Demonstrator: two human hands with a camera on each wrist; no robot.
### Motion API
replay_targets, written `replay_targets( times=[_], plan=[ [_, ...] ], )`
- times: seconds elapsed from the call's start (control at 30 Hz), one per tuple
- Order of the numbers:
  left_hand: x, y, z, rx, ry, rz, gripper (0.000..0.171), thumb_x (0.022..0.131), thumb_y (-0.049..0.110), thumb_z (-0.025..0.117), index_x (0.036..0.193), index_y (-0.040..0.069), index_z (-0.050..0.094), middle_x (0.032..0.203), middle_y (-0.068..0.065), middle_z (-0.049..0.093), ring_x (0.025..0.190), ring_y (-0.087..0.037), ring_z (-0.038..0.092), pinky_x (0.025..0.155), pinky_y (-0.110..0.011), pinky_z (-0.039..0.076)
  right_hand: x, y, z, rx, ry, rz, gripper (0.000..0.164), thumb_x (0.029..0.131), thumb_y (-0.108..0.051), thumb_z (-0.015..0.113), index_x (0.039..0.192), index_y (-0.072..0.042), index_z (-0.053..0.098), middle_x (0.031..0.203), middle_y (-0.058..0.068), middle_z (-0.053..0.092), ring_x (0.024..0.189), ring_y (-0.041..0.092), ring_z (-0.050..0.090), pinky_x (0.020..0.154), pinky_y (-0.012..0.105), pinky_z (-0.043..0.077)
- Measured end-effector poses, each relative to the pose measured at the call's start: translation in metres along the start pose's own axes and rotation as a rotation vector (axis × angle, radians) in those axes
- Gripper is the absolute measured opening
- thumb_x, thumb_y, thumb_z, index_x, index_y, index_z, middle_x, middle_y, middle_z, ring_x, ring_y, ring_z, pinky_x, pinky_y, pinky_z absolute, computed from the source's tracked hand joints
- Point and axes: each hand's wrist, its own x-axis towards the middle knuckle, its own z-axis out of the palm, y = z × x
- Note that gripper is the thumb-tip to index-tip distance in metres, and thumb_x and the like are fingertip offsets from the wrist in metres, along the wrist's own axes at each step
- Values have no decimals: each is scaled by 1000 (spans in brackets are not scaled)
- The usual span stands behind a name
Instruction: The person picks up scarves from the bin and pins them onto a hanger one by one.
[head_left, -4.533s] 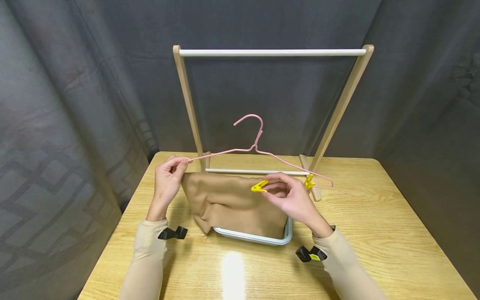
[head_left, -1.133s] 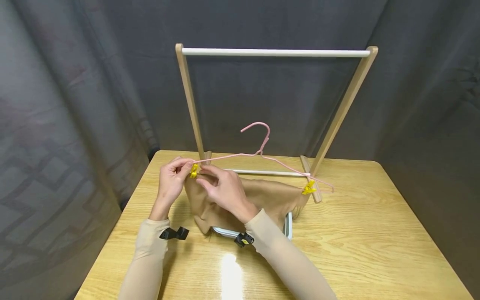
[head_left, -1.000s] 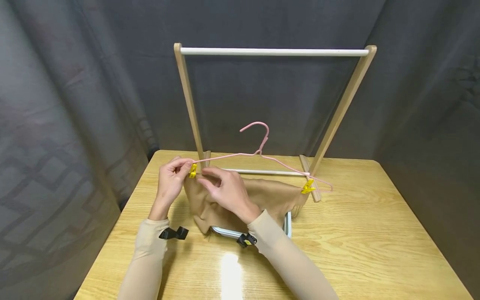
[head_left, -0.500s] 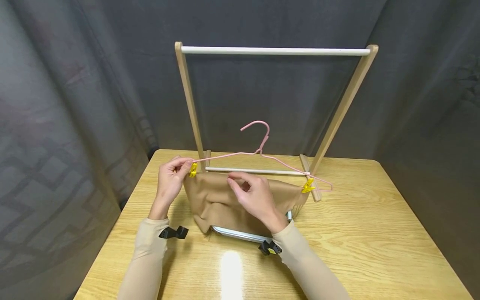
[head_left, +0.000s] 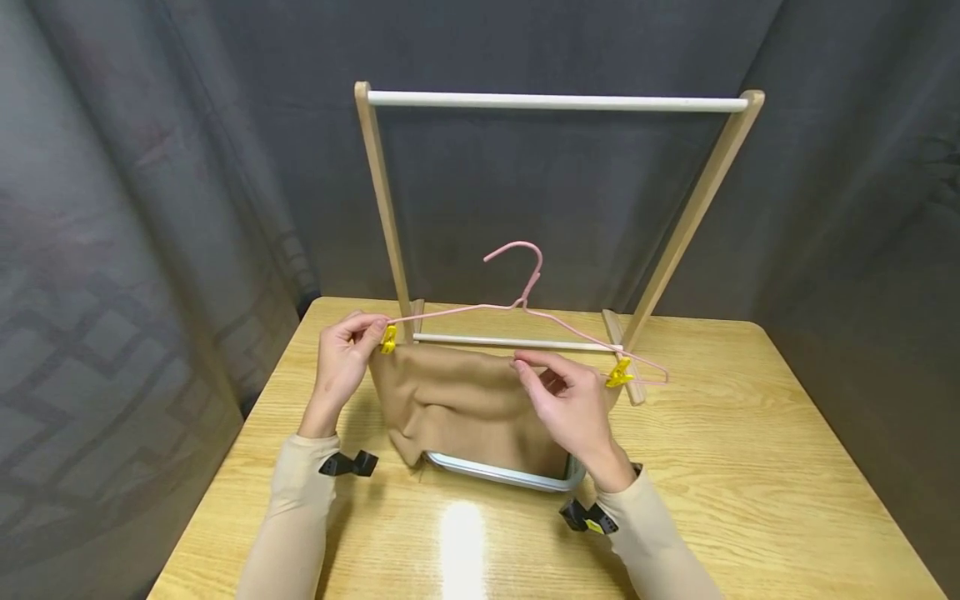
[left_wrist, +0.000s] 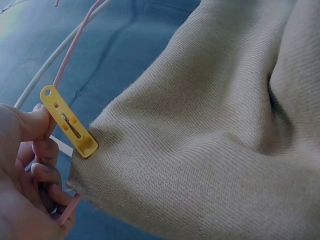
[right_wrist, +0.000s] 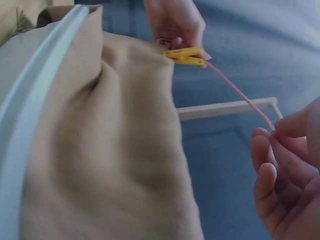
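My left hand [head_left: 341,367] grips the left end of a pink wire hanger [head_left: 450,311], whose hook points up. A yellow clothespin [head_left: 388,339] clips the corner of a brown cloth [head_left: 457,408] right beside my fingers; the left wrist view shows this clothespin [left_wrist: 69,121] closely. Another yellow clothespin [head_left: 619,372] sits at the hanger's right end, on the cloth's other top corner. My right hand [head_left: 570,404] hovers before the cloth's right part, fingers loosely curled, thumb and forefinger tips together with nothing visible between them. It covers some of the cloth's upper edge.
Below the cloth, a pale grey-blue tray [head_left: 502,473] stands on the wooden table [head_left: 750,467], partly covered by it. Behind rises a rack with wooden posts [head_left: 693,212] and a white top bar [head_left: 555,102]. Grey curtains [head_left: 135,250] surround the table.
The right hand brought a yellow clothespin to the left corner, where it stays clipped. That hand has since let go and moved right across the cloth. The left hand keeps its grip on the hanger.
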Motion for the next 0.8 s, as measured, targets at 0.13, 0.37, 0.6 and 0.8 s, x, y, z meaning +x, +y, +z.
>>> replay_targets(
  times=[0.13,0.37,0.6,0.8],
  plan=[
    [0,1,0,3,0,-2,15,101,1,69,99,-12,78,71,11,52,66,-5,43,59,-17,33,-1,-2,-15,43,15,28,14,91,4,79,101,-5,84,80,16,79,54,-2,56,48,15,43],
    [-1,0,0,1,-4,-12,15,101,0,69,100,-12,77,72,12,54,66,-5,43,58,-17,33,0,3,-41,28,89,31,15,92,9,75,100,-1,83,84,-2,80,56,0,61,49,15,45],
    [0,0,0,-2,-8,-17,15,101,0,68,101,-12,77,73,12,55,67,-5,44,59,-17,34,1,17,-69,-57,222,53,14,93,10,73,103,5,81,90,-28,75,68,-2,67,57,10,47],
    [0,0,-1,-4,-9,-11,16,101,0,68,101,-12,77,72,12,54,67,-5,44,59,-17,34,4,33,-91,-164,357,43,13,92,5,76,104,3,82,92,-23,75,83,-9,66,70,9,48]
  ],
)
